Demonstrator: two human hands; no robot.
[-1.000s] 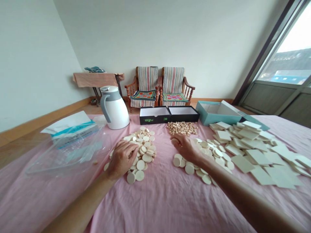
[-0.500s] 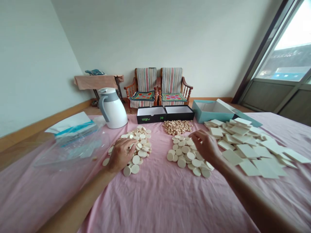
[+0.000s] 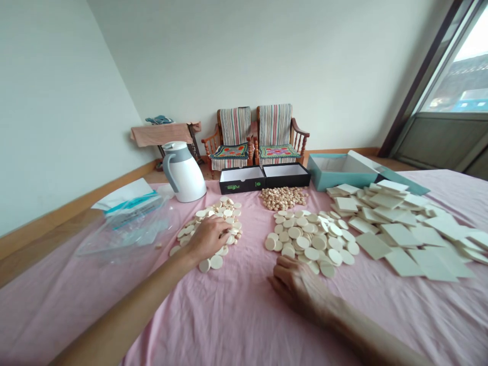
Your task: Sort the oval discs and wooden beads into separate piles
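Observation:
My left hand (image 3: 208,238) is over the left pile of pale wooden discs (image 3: 216,262), its fingers bent and closed at the pile's right side. What its fingertips hold, if anything, is hidden. My right hand (image 3: 299,284) rests low at the near edge of the right pile of discs (image 3: 303,242). Its fingers are curled under, and no object shows in them. Beyond the right pile lies a heap of small, round wooden beads (image 3: 284,198). Square pale wooden tiles (image 3: 400,234) are heaped to the right.
Two black open boxes (image 3: 243,187) (image 3: 287,180) stand at the back, beside a light-blue box (image 3: 345,178). A white-and-grey jug (image 3: 188,178) and a clear plastic bag (image 3: 129,234) are at the left. A pink cloth (image 3: 236,320) covers the table.
My right hand has come down and toward me, from the far side of the right pile to its near edge. My left hand has shifted right over the left pile. The view has turned slightly.

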